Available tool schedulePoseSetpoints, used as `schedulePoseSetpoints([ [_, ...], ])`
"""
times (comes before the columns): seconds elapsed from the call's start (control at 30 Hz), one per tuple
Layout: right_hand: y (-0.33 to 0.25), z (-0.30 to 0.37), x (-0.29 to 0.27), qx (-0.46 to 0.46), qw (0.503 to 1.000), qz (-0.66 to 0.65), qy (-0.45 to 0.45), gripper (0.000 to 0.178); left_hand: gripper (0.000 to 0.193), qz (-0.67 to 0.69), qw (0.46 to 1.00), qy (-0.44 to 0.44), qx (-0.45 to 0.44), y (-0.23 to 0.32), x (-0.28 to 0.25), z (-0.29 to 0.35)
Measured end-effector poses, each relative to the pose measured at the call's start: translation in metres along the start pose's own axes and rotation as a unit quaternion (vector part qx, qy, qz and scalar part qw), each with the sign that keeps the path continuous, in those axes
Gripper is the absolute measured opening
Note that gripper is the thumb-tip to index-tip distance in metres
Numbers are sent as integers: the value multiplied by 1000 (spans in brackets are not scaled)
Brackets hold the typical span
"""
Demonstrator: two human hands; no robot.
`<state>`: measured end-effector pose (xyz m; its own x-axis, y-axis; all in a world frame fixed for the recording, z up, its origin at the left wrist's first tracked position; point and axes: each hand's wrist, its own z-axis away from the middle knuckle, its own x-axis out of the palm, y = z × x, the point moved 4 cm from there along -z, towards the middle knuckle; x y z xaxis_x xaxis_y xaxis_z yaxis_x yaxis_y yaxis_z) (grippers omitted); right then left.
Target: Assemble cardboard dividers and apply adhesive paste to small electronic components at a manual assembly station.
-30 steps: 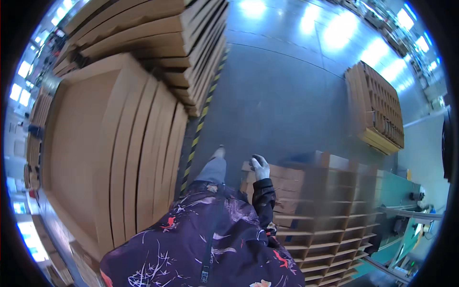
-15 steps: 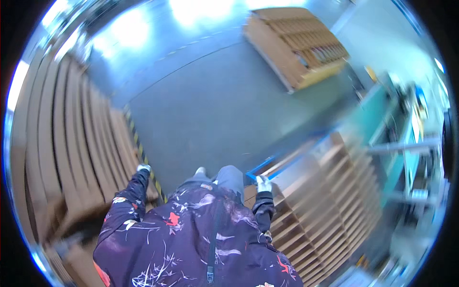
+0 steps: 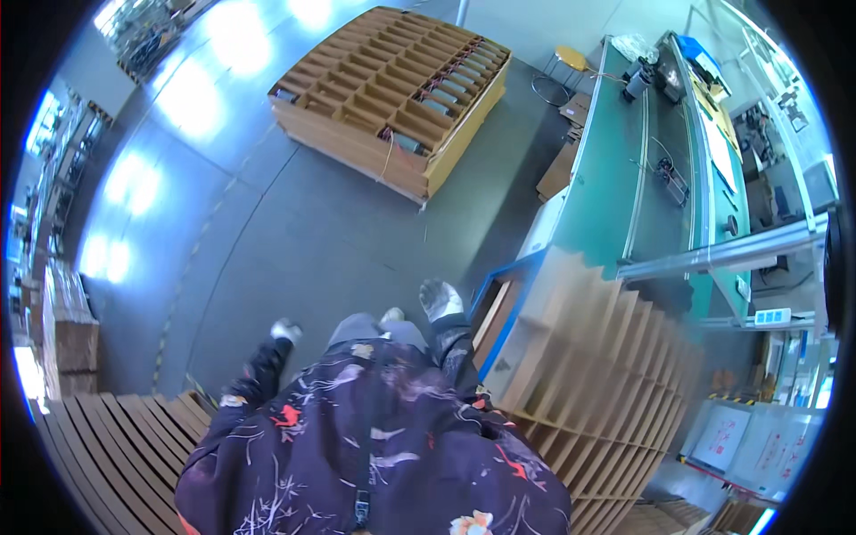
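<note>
My right hand [image 3: 440, 300], in a light work glove with a grey palm, is held out in front of me with its fingers stretched and nothing in it. Just to its right is the blue-edged frame [image 3: 482, 292] beside a cardboard divider grid [image 3: 615, 392], whose upper part is blurred. My left hand [image 3: 286, 333], gloved too, hangs over the floor at my left side. Its fingers are too small and soft to make out, and no object shows in it. Behind that arm, a row of cardboard sheets [image 3: 116, 446] stands at the lower left.
Ahead, a large cardboard box [image 3: 348, 152] with a divider grid stands low on the floor; some cells hold parts. A green-topped conveyor bench [image 3: 606, 187] runs along the right, near a yellow-topped stool [image 3: 571, 59]. Wrapped cartons [image 3: 71, 343] are stacked at the left.
My view has swung to the right. My right hand has come off the blue-edged frame, and my left hand is away from the cardboard sheets.
</note>
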<state>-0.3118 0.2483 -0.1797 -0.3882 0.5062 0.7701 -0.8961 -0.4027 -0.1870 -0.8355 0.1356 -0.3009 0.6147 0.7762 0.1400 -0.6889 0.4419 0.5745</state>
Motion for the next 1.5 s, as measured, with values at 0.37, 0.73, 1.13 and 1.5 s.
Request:
schedulePoseSetpoints([
  [0.37,-283,-209,117,11,999,10,-36,43,52,-790,577,-143,146,-66,423,-67],
  [0.73,-792,-380,88,-224,944,137,198,35,16,-754,525,-131,371,156,1169,-195],
  [1.13,-1212,-328,96,-138,442,433,773,54,24,-667,641,-299,234,20,1600,-125],
  [1.5,-1283,-343,47,29,515,472,715,43,40,-758,246,-506,330,-129,1791,11],
])
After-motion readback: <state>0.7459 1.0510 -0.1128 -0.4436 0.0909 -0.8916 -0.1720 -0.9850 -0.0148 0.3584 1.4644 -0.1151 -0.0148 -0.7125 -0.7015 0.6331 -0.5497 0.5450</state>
